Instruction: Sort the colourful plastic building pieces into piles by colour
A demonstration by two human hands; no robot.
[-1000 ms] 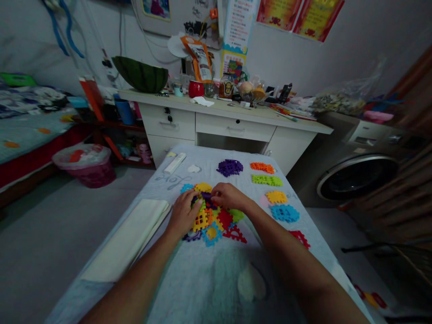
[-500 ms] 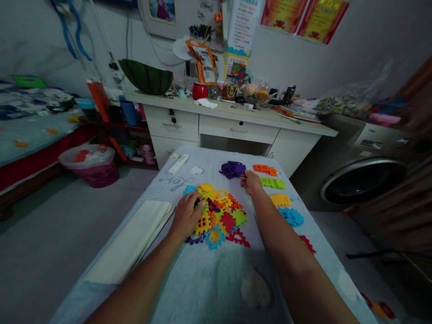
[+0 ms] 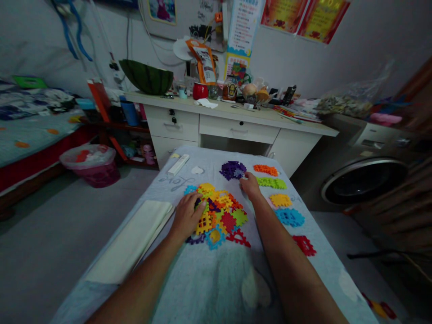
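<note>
My left hand (image 3: 189, 213) lies on the left side of a mixed pile of plastic interlocking pieces (image 3: 222, 211), its thumb apart from the fingers. Dark purple and green pieces show beside that thumb. At the far part of the table, my right hand (image 3: 250, 185) is at the near right edge of a purple heap of pieces (image 3: 229, 168). Its fingers are slightly curled and look apart. A paler, shiny purple piece (image 3: 239, 173) lies on the heap, just off those fingertips. Whether they still touch it is hard to make out.
Down the right side lie groups of orange pieces (image 3: 266, 170), green pieces (image 3: 272, 182), yellow pieces (image 3: 281, 200), blue pieces (image 3: 290, 217) and red pieces (image 3: 304, 245). A folded cream cloth (image 3: 131, 243) and a white box-like object (image 3: 178, 164) lie left. Behind stands a cluttered desk (image 3: 236, 130).
My right hand has drawn slightly back towards me. The piece at its fingertips, seen edge-on before, now shows its face on the purple heap. My left hand stays in place.
</note>
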